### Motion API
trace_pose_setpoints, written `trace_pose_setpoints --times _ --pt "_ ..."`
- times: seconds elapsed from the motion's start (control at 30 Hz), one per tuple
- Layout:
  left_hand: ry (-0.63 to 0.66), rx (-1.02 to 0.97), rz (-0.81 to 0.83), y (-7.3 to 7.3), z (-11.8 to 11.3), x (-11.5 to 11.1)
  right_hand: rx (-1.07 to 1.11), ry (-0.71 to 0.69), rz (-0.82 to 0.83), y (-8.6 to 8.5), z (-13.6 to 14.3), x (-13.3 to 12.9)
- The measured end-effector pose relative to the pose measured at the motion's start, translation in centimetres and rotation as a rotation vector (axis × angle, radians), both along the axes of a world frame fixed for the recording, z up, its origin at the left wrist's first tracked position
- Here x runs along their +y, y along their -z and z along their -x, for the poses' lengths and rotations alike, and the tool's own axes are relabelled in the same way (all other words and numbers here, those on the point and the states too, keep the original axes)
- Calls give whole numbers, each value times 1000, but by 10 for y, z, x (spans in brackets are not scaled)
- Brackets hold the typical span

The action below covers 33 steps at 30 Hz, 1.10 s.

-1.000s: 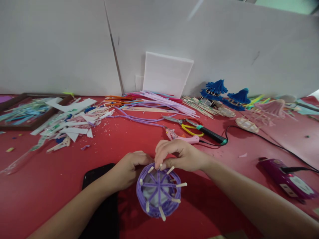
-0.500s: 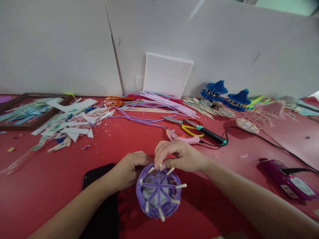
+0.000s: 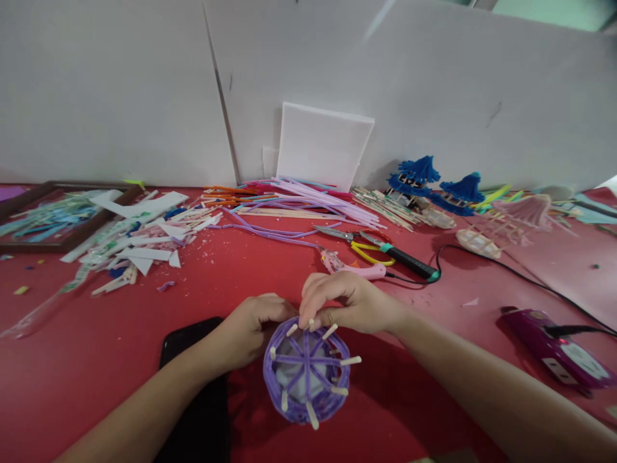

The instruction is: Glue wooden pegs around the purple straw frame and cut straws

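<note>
A round purple pipe-cleaner frame [image 3: 307,361] with crossing spokes is held up in front of me, several short wooden sticks poking out around its rim. Through the gaps between the spokes a pale grey-white surface shows. My left hand [image 3: 253,328] grips the frame at its upper left edge, its fingertips hidden behind the rim. At the top of the rim, the thumb and fingers of my right hand [image 3: 344,302] pinch beside one of the sticks. Just beyond the right hand lies a pink glue gun [image 3: 354,265] on the red table.
A black phone [image 3: 193,399] lies under my left forearm. Pliers [image 3: 357,243] and a black-handled tool [image 3: 409,262] lie beyond the glue gun. Pipe cleaners [image 3: 318,202] and paper scraps [image 3: 144,254] are piled behind. Small blue-roofed models [image 3: 417,177] stand right. A cord runs to a magenta power strip [image 3: 554,350].
</note>
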<state>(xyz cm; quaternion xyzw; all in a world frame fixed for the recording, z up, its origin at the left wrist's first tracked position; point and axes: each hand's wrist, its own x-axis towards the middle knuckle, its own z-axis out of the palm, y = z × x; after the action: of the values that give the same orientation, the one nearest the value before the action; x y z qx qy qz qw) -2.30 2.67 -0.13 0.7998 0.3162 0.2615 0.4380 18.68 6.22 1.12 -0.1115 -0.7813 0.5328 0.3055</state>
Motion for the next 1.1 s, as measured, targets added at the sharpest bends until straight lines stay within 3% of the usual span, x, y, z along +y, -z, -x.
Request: trace_pose_setpoints --times 0.67,0.97,1.1 --pt "6 5 -42 -1 0 0 -23 10 -61 -1 0 0" --pt "1 -7 -47 3 1 0 -118 87 -152 -21 -26 -11" --pt "7 17 -6 2 1 0 -174 33 -201 -27 -31 -12"
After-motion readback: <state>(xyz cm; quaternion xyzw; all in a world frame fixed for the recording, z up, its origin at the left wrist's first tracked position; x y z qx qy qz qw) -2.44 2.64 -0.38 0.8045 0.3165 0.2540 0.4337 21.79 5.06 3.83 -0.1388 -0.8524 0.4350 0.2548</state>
